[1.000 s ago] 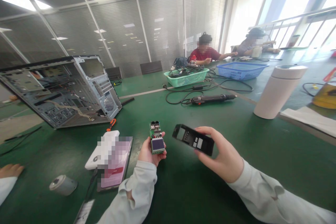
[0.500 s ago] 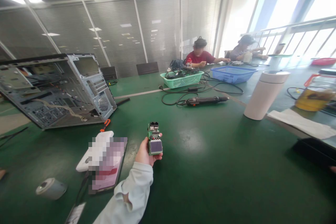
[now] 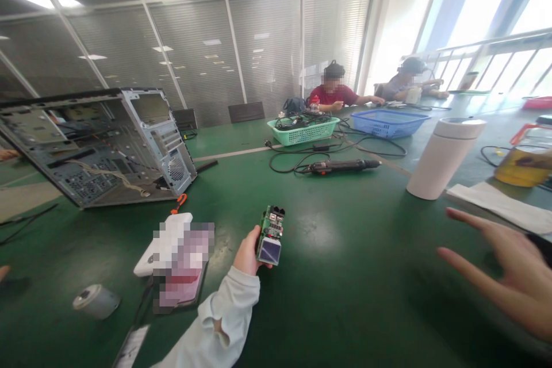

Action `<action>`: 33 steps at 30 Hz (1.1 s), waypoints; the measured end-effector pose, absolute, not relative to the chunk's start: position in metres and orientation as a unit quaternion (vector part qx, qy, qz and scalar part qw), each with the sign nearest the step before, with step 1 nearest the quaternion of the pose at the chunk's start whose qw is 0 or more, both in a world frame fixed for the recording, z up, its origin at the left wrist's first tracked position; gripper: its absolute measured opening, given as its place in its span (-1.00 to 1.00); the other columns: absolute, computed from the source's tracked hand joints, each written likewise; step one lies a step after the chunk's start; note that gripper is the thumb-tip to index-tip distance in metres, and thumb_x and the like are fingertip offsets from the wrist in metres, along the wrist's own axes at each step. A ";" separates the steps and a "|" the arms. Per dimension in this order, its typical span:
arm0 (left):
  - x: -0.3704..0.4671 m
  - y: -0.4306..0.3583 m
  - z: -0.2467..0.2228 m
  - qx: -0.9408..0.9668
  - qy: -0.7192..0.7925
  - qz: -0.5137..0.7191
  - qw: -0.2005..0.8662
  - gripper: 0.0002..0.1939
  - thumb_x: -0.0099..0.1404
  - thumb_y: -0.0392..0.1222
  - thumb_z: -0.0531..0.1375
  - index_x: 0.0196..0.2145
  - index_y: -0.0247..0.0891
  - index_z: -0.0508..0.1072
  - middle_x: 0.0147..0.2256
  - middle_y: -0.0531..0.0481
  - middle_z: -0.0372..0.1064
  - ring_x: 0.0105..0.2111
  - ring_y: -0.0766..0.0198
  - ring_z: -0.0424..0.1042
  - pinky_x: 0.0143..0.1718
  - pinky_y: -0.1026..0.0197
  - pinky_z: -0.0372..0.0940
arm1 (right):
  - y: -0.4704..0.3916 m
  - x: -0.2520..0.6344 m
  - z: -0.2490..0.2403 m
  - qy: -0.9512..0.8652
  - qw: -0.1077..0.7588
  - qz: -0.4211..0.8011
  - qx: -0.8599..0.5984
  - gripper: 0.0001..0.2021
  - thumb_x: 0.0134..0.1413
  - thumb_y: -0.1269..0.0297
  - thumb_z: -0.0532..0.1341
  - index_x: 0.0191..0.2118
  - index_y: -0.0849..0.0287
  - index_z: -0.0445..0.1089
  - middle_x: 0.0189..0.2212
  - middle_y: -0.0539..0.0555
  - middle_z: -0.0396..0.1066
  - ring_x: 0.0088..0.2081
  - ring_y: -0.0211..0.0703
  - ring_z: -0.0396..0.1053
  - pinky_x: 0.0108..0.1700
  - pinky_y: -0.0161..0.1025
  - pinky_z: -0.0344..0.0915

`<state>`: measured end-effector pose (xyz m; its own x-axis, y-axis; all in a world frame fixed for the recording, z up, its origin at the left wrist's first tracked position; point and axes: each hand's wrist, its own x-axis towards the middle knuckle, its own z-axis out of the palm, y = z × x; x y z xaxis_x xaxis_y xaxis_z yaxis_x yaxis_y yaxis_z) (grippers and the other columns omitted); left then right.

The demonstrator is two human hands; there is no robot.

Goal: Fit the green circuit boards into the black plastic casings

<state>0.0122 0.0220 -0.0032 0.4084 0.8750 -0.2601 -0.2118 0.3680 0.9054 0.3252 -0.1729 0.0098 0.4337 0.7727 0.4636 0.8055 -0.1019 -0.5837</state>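
Observation:
A small green circuit board with a square screen (image 3: 270,241) is held upright by my left hand (image 3: 248,254), which is wrapped round its left side and back. Two black sockets stick up at the board's top end. On the right my right hand (image 3: 504,267) hovers over the table with its fingers spread and nothing in them. The nearest things to it are a folded white paper (image 3: 500,207) and a dark object at the right edge, partly covered by the hand. Beside my left forearm lie a white power bank (image 3: 172,236) and a pink phone (image 3: 190,287).
An open computer case (image 3: 99,155) leans at the left, with a small metal cylinder (image 3: 95,301) nearer me. An electric screwdriver (image 3: 342,167), a green basket (image 3: 306,136), a blue basket (image 3: 386,126) and a tumbler (image 3: 444,158) stand beyond. Two people sit at the far side.
My right hand has come into view from the right edge with its fingers spread. My left hand has moved slightly right with the circuit board, which is tilted a little differently.

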 end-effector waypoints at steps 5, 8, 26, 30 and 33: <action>0.013 0.005 0.000 0.621 0.380 0.338 0.596 -0.65 0.12 -0.06 0.13 -0.66 -0.34 0.47 -0.70 -0.03 0.34 -0.64 0.29 0.28 -0.57 0.29 0.15 | -0.106 0.241 0.018 -0.663 0.418 0.088 -0.616 -0.50 0.12 -0.02 0.01 0.10 0.13 0.04 -0.02 0.15 0.14 -0.05 -0.04 0.18 -0.06 -0.03 0.21; 0.014 -0.003 0.008 0.707 0.357 0.297 0.533 -0.72 0.15 -0.09 0.10 -0.43 -0.30 0.54 -0.44 -0.06 0.48 -0.37 0.14 0.40 -0.30 0.23 0.21 | -0.072 0.205 0.024 -0.699 0.389 0.159 -0.579 -0.54 0.13 -0.01 -0.03 0.04 0.17 0.15 -0.13 0.12 0.24 -0.18 -0.11 0.26 -0.15 -0.12 0.26; 0.013 0.025 -0.005 0.503 0.393 0.306 0.706 -0.42 0.21 0.14 -0.11 -0.27 -0.45 0.44 -0.75 -0.05 0.31 -0.82 0.38 0.22 -0.80 0.41 0.06 | -0.045 0.176 0.013 -0.307 0.282 0.816 -0.400 -0.48 0.23 0.17 -0.38 -0.35 0.34 0.22 -0.59 0.07 0.22 -0.66 -0.33 0.23 -0.61 -0.45 0.14; 0.012 0.024 -0.012 0.515 0.408 0.333 0.676 -0.46 0.16 0.12 -0.01 -0.39 -0.48 0.49 -0.74 -0.04 0.29 -0.83 0.42 0.16 -0.82 0.41 0.00 | -0.049 0.171 0.010 -0.275 0.272 0.856 -0.343 -0.49 0.18 0.25 -0.38 -0.15 0.38 0.21 -0.56 0.10 0.25 -0.60 -0.27 0.29 -0.53 -0.41 0.19; 0.011 0.021 -0.013 0.533 0.411 0.331 0.661 -0.44 0.14 0.16 0.00 -0.42 -0.46 0.49 -0.71 -0.04 0.30 -0.80 0.44 0.16 -0.80 0.41 0.01 | -0.052 0.168 0.012 -0.269 0.261 0.868 -0.325 -0.43 0.20 0.19 -0.45 -0.15 0.39 0.21 -0.55 0.12 0.26 -0.56 -0.23 0.32 -0.47 -0.38 0.21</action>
<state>0.0115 0.0205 -0.0126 0.4421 0.8766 -0.1901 0.0010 0.2114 0.9774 0.1679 -0.0516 0.0118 -0.6523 0.6287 -0.4234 -0.2793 -0.7186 -0.6369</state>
